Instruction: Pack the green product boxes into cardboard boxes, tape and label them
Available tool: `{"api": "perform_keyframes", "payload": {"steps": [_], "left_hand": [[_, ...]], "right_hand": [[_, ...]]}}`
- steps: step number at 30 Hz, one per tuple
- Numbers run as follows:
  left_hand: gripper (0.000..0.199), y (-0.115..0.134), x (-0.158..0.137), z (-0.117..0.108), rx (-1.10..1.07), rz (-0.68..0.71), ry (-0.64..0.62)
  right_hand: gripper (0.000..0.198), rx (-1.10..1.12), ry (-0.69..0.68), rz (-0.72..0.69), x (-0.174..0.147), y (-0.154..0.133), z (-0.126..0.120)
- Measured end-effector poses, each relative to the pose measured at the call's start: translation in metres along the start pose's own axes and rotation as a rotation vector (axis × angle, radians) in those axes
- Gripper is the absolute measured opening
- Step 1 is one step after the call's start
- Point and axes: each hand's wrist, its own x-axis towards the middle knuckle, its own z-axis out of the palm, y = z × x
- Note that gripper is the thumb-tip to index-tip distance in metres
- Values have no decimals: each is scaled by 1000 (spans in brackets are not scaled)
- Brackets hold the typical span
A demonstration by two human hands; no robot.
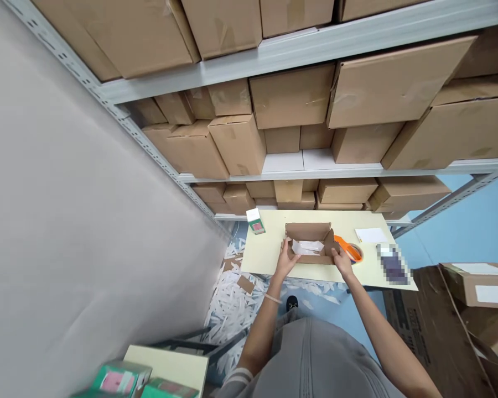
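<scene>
An opened cardboard box stands on the pale yellow table, with crumpled white paper lying inside it. My left hand grips the left wall of the box, thumb on the near side. On the opposite end, my right hand is closed on the right wall. Just right of the box lies an orange tape dispenser with a roll of tape, close to my right fingers. A small green and white carton stands upright at the table's far left corner.
Shelves packed with cardboard boxes rise behind the table. White paper and a blurred dark object lie at the table's right. Paper strips litter the floor at left. Green packages are at lower left, cartons at right.
</scene>
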Motion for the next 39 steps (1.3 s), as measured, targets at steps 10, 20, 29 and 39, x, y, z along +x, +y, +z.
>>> {"api": "perform_keyframes", "payload": {"steps": [10,20,29,39], "left_hand": [[103,-17,25,3,69,-64,-52],[105,-12,22,12,113,-90,4],[108,-5,10,-1,163,-111,19],[93,12,5,8,582,-174,323]], "right_hand": [[69,-295,70,125,19,0,-2],[76,-729,2,-527,-15,-11,17],[91,-727,-75,-360,-10,34,22],[90,-673,-71,-450,-11,31,28]]}}
